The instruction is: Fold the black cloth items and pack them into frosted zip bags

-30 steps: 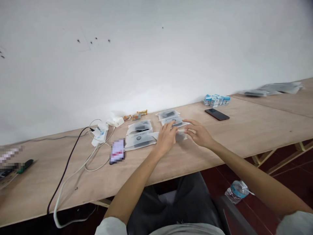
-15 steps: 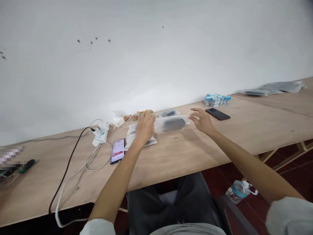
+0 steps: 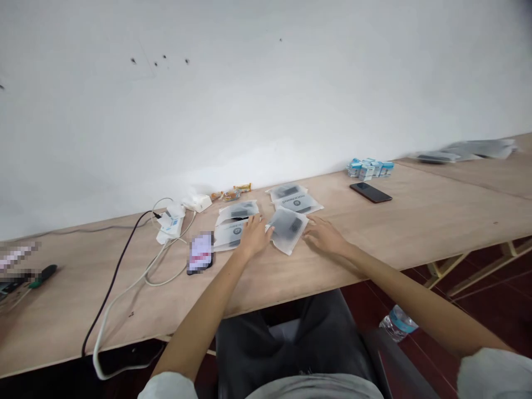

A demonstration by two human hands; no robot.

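Right in front of you, a frosted pouch (image 3: 286, 233) lies at a slant on the table (image 3: 332, 271), between your hands; its milky, slightly wrinkled skin shows a dark, flat shape inside, with a darker rectangular patch near the right side. Your left hand (image 3: 255, 237) is loosely open, thumb by the pouch's left edge, fingers over the neighbouring left pouches (image 3: 228, 237); I can't tell whether it has hold of anything. Your right hand (image 3: 326, 237) bends its fingers softly at the right edge, and whether they pinch it I can't tell either.

Just behind, two back pouches (image 3: 297, 204) overlap, dark shapes showing through, the nearer one printed with lettering and a round logo. The left pouches carry dark contents too.

Farther out, there's a smooth dark phone (image 3: 371, 192), small blue-and-white boxes (image 3: 368, 169) bunched by the wall, shiny orange wrappers (image 3: 236, 193), and a lit phone (image 3: 200, 252) near the looping white cable (image 3: 135, 285).
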